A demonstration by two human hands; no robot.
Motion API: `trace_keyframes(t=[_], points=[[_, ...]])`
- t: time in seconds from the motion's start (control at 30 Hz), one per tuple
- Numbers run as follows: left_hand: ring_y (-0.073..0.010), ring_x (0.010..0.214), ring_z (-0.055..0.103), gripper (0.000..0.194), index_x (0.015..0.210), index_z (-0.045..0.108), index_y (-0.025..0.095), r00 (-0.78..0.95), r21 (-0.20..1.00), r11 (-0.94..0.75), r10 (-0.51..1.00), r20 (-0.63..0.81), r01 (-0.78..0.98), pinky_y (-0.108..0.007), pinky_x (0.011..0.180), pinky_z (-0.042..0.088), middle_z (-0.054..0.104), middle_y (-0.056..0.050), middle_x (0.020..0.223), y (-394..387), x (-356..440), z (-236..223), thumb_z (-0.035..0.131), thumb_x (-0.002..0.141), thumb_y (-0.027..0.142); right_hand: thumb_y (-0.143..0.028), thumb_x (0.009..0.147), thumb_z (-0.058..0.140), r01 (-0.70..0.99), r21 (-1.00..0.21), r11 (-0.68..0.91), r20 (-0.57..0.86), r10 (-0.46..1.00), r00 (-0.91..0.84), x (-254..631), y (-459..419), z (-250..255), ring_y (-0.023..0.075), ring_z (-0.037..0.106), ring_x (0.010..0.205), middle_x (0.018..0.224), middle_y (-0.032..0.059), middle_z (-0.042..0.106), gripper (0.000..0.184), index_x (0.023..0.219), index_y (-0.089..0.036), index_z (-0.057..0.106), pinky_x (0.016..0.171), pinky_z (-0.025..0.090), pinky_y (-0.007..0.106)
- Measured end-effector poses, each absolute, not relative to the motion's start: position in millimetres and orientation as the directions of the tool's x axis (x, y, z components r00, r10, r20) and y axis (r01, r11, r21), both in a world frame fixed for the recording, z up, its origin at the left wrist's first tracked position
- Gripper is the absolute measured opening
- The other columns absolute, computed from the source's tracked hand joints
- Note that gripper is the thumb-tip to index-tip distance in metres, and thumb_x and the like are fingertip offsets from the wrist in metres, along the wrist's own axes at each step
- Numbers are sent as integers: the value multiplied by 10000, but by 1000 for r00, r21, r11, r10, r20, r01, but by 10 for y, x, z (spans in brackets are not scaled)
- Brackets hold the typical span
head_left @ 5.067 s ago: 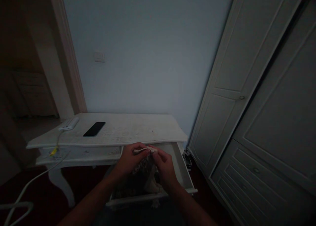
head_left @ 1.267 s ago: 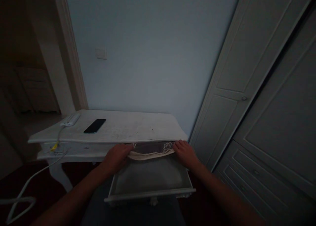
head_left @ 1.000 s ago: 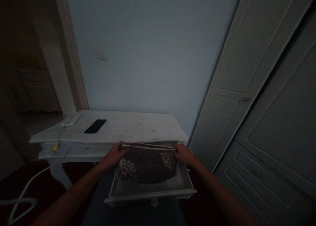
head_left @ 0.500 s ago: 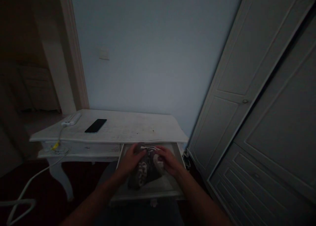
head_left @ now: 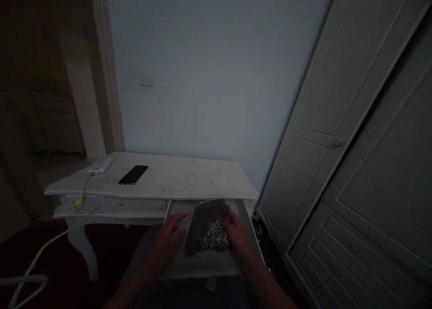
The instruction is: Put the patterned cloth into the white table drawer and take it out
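A folded dark cloth point(head_left: 206, 227) with a pale lace-like pattern hangs over the open drawer point(head_left: 251, 241) of a white table point(head_left: 175, 178). My right hand point(head_left: 235, 237) is closed on the cloth's right side and holds it up. My left hand point(head_left: 166, 243) hovers just left of the cloth with its fingers stretched out, over the drawer's left part. The room is dim, so the drawer's inside is hard to make out.
A black phone point(head_left: 133, 174) and a white power strip point(head_left: 100, 165) lie on the tabletop's left part; its white cable point(head_left: 43, 250) runs to the floor. A tall white wardrobe point(head_left: 354, 156) stands close on the right. A doorway point(head_left: 50, 97) opens at left.
Both hands held the cloth spread wide, then brought its ends together. Now only my right hand holds the folded cloth, and my left hand has let go and opened.
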State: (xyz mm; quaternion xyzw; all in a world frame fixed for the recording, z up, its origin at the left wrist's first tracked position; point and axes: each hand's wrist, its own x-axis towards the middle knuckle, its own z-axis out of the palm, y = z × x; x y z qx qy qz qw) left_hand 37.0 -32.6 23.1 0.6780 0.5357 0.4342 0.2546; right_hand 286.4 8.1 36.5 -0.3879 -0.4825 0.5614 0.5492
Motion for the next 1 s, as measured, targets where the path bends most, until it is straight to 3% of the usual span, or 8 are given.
trace_keyframes(t=[0.07, 0.13, 0.27, 0.33, 0.4, 0.57, 0.7, 1.0], points=[[-303, 1344, 601, 444, 1313, 649, 260, -68, 721, -261, 917, 392, 642, -485, 1169, 467, 672, -97, 1402, -425, 107, -60, 503, 962, 489, -366, 841, 686, 88, -950, 301, 303, 953, 11, 3014, 116, 427, 338, 634, 1203, 1277, 101, 721, 474, 1295, -233, 658, 1077, 478, 501], [-318, 1338, 597, 440, 1327, 638, 272, -90, 635, -230, 899, 430, 738, -522, 1172, 462, 670, -94, 1397, -516, -89, -342, 528, 965, 497, -257, 824, 636, 425, -783, 454, 430, 889, -159, 3111, 166, 454, 327, 573, 1303, 1396, 118, 655, 551, 1374, -221, 630, 1155, 411, 486], [-319, 1387, 560, 484, 1430, 606, 325, 103, 391, -334, 857, 505, 858, -505, 1170, 462, 586, -74, 1542, -669, -213, -701, 596, 973, 484, -211, 739, 728, 748, -332, 574, 118, 812, -571, 3132, 367, 223, 374, 374, 1510, 1622, 159, 449, 792, 1510, -249, 550, 1240, 265, 545], [-310, 1425, 524, 489, 1459, 592, 359, 225, 227, -414, 791, 568, 881, -499, 1178, 444, 521, -53, 1613, -722, -191, -748, 610, 985, 480, -296, 707, 814, 816, -182, 548, -38, 826, -563, 3113, 486, 31, 439, 237, 1571, 1717, 169, 286, 926, 1570, -313, 477, 1233, 193, 650], [-294, 1430, 515, 490, 1460, 595, 360, 314, 76, -460, 708, 632, 885, -500, 1204, 401, 520, -47, 1617, -752, -152, -723, 620, 991, 499, -370, 684, 855, 856, -117, 503, -67, 856, -512, 3109, 578, -123, 461, 142, 1596, 1765, 172, 123, 1062, 1628, -348, 369, 1224, 158, 684], [-240, 1376, 558, 483, 1411, 635, 321, 507, -178, -549, 536, 675, 817, -440, 1254, 303, 632, -31, 1508, -749, -52, -573, 630, 988, 554, -500, 688, 856, 920, -101, 378, -3, 925, -381, 3101, 710, -240, 461, 37, 1612, 1763, 220, 38, 1215, 1689, -219, 226, 1261, 105, 624], [-243, 1331, 588, 508, 1414, 628, 295, 565, -232, -593, 470, 678, 771, -398, 1167, 406, 652, -47, 1484, -699, -17, -576, 630, 986, 569, -550, 843, 727, 940, -213, 266, 2, 962, -272, 2861, 828, -240, 462, 69, 1610, 1753, 214, 145, 1018, 1678, -179, 279, 1265, 98, 618], [-254, 1113, 677, 388, 1226, 687, 298, 541, -201, -576, 510, 669, 792, -423, 1064, 498, 754, -28, 1182, -679, 1, -610, 715, 932, 550, -357, 1037, 399, 785, -422, 455, 34, 873, -487, 1874, 965, -134, 263, 534, 1400, 1525, 102, 583, 511, 1509, -232, 547, 1143, 408, 389]])
